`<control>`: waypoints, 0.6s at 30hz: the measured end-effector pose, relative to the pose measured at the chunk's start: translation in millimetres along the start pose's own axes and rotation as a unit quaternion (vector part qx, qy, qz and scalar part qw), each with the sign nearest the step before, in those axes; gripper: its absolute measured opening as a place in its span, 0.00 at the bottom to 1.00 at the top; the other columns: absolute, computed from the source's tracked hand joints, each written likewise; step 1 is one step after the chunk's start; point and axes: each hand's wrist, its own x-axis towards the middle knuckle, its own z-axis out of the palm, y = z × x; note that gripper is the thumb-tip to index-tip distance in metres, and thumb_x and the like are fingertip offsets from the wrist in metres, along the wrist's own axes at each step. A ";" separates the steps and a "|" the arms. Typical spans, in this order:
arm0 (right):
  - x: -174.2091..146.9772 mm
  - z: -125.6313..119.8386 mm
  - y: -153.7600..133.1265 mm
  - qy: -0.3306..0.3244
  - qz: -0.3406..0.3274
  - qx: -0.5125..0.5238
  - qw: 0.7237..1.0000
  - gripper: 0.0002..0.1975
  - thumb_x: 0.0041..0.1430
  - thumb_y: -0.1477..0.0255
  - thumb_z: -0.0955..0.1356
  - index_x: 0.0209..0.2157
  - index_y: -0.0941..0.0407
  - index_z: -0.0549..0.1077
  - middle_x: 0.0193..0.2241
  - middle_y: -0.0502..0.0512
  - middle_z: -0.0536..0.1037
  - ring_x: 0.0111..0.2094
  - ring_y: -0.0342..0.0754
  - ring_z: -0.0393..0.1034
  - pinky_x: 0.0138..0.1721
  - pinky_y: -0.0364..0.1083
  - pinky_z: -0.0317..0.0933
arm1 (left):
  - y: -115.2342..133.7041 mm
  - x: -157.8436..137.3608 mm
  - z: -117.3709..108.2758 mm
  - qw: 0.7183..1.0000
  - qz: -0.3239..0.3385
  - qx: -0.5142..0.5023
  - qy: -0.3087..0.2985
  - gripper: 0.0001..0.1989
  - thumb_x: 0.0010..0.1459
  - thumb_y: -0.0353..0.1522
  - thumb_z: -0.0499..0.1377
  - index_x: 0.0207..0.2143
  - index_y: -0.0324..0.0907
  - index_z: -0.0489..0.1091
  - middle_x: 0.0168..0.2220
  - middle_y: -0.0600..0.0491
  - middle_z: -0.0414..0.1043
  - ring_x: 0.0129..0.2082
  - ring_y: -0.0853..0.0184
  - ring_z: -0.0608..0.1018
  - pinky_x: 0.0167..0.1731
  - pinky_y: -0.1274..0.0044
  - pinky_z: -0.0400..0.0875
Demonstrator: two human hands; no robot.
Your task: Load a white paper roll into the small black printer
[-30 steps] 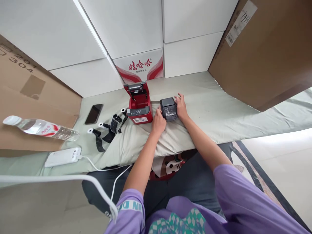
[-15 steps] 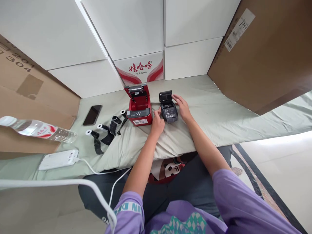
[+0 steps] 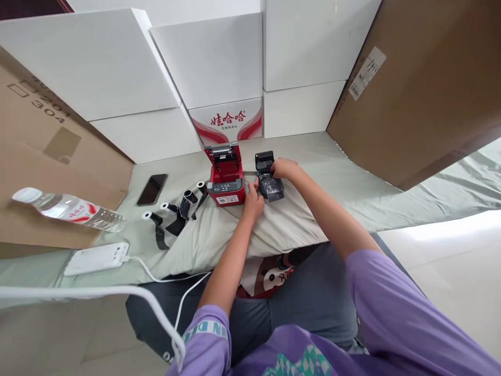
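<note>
A small black printer (image 3: 270,183) sits on the pale green cloth (image 3: 344,183) with its lid up. My left hand (image 3: 253,199) holds its front left corner. My right hand (image 3: 282,168) rests over its open top on the right side, fingers reaching into the compartment. Just left of it stands a red printer (image 3: 226,181), also with its lid raised. Several black rolls with white cores (image 3: 178,209) lie further left.
A dark phone (image 3: 152,189), a lying water bottle (image 3: 68,210) and a white power bank (image 3: 97,258) with its cable are at the left. White boxes (image 3: 219,62) and brown cartons (image 3: 422,89) wall in the back and sides.
The black printer's lid went from shut to raised. My right hand moved from its right side up onto the open top. The camera view tilted up slightly.
</note>
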 end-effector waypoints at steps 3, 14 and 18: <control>5.9 -4.6 -14.7 -0.007 0.007 -0.042 0.999 0.23 0.58 0.75 0.72 0.56 0.55 0.79 0.59 0.68 0.74 0.55 0.61 0.74 0.54 0.54 0.68 | 0.2 0.2 0.2 1.000 0.015 -0.016 0.004 0.28 0.51 0.16 0.51 0.54 0.43 0.60 0.72 0.39 0.60 0.69 0.55 0.68 0.64 0.64 0.66; 7.0 13.5 27.0 0.057 -0.117 0.018 0.991 0.19 0.58 0.74 0.75 0.51 0.59 0.75 0.55 0.65 0.71 0.45 0.51 0.73 0.46 0.44 0.66 | -4.2 3.4 4.0 1.000 -0.006 -0.026 0.000 0.29 0.52 0.16 0.51 0.55 0.43 0.59 0.70 0.39 0.63 0.67 0.56 0.70 0.64 0.64 0.66; 6.4 16.1 28.3 0.064 -0.122 0.025 0.990 0.19 0.58 0.74 0.75 0.51 0.60 0.75 0.54 0.65 0.72 0.48 0.52 0.73 0.49 0.45 0.66 | -4.5 4.2 4.2 0.999 -0.008 -0.041 0.002 0.29 0.51 0.15 0.51 0.55 0.42 0.60 0.70 0.39 0.63 0.67 0.56 0.70 0.65 0.64 0.65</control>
